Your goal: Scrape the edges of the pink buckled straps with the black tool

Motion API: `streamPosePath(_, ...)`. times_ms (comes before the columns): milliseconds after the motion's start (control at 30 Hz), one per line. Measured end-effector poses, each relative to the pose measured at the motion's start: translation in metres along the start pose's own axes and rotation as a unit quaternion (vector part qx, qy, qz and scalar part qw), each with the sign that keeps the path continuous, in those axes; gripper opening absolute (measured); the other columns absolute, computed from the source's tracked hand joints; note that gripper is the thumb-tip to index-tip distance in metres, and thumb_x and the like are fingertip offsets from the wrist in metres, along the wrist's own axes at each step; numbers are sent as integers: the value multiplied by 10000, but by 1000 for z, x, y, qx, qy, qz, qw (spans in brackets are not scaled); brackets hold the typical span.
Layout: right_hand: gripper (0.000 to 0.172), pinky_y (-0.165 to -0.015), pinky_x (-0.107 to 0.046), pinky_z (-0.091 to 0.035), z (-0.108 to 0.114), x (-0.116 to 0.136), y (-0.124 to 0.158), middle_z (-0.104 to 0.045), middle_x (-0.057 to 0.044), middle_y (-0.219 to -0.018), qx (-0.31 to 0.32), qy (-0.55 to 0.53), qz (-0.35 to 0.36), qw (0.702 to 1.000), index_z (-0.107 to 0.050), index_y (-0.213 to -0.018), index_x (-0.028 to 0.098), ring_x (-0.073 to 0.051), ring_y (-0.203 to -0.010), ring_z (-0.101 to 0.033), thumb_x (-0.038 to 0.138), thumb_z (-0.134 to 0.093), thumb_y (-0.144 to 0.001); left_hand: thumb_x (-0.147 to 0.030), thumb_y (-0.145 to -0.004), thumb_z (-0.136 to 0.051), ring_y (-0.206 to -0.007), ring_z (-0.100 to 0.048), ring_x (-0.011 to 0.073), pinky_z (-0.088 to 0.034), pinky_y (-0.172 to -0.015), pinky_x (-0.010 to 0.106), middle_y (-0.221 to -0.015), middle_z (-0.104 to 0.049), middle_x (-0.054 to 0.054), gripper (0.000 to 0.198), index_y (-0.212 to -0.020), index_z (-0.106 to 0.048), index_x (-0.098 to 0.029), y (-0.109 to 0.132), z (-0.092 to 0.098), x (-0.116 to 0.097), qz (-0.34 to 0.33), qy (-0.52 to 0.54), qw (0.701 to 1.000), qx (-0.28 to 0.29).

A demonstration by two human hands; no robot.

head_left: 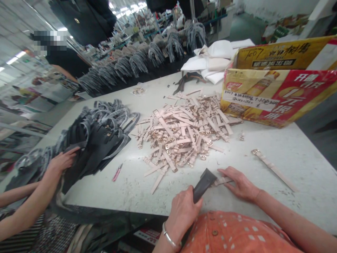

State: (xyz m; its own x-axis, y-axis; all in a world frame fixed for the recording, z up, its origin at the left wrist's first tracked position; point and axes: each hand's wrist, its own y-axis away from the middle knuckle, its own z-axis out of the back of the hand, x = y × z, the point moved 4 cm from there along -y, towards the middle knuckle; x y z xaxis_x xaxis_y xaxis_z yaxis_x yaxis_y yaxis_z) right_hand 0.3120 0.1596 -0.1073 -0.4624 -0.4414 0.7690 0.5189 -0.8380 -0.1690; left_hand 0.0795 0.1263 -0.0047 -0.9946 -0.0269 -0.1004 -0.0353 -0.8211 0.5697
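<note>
The left hand (185,204) grips a dark strip (204,184). The right hand (241,184) pinches a pale strap (222,181) over the counter (127,191).

- Garment (237,233): orange cloth, 5 o'clock in frame, scattered small pale squarish patches
- Button (215,232): round, brown, garment front, 5 o'clock
- Left hand (185,205): silver-toned bangle (167,238) round wrist, 6 o'clock
- Right hand (242,186): wrist and forearm bare, 4 o'clock
</note>
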Motion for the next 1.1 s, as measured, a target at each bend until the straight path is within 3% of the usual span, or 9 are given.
streamPosePath(100,474,-845,-420,-470,1,1,-1,-596,-116,-1006,3,0,0,1000,-424,-1344,196,-245,-930,-544,295,-497,-886,-448,-844,-451,-853,-643,222,-435,-706,284,-896,-681,72,320,-1026,-559,-208,11,-5,0,-4,2,1000,10)
streamPosePath(233,448,-840,-420,-473,2,2,-2,-603,-116,-986,4,2,-3,1000,-444,-1327,193,-243,-918,-548,289,-487,-892,-427,-855,-437,-893,-639,223,-438,-729,286,-938,-679,77,314,-1044,-552,-204,1,-9,-11,-11,4,999,30)
streamPosePath(400,450,-816,-406,-480,1,0,-1,-607,-105,-957,0,-1,0,1000,-457,-1314,196,-238,-901,-556,279,-514,-875,-418,-869,-424,-919,-636,223,-433,-749,284,-963,-676,93,347,-1097,-532,-179,-17,-3,-9,19,1,1000,-18)
streamPosePath(567,430,-838,-414,-474,0,-2,1,-603,-113,-992,-8,0,-3,1000,-475,-1294,192,-241,-927,-553,277,-518,-875,-432,-849,-446,-870,-639,218,-428,-706,278,-918,-683,74,318,-1034,-553,-197,1,-6,2,12,11,1000,-10)
streamPosePath(700,407,-826,-410,-483,0,-1,0,-610,-117,-993,-10,0,-1,1000,-494,-1276,190,-240,-917,-562,306,-511,-886,-458,-857,-417,-847,-640,220,-428,-703,289,-899,-682,65,324,-1032,-549,-218,14,-15,-4,1,0,1000,20)
streamPosePath(933,386,-835,-417,-484,0,-2,0,-608,-113,-976,-8,3,2,1000,-507,-1255,189,-239,-920,-559,290,-515,-883,-419,-870,-426,-910,-638,227,-431,-742,291,-943,-678,83,329,-1086,-538,-198,-4,-10,-7,15,2,1000,-22)
streamPosePath(1100,374,-820,-408,-489,-1,-3,0,-609,-104,-963,-18,-2,-1,1000,-523,-1242,200,-235,-908,-563,314,-516,-885,-426,-862,-439,-931,-631,231,-434,-766,298,-961,-677,89,381,-1153,-519,-195,5,-9,-3,29,4,1000,-7)
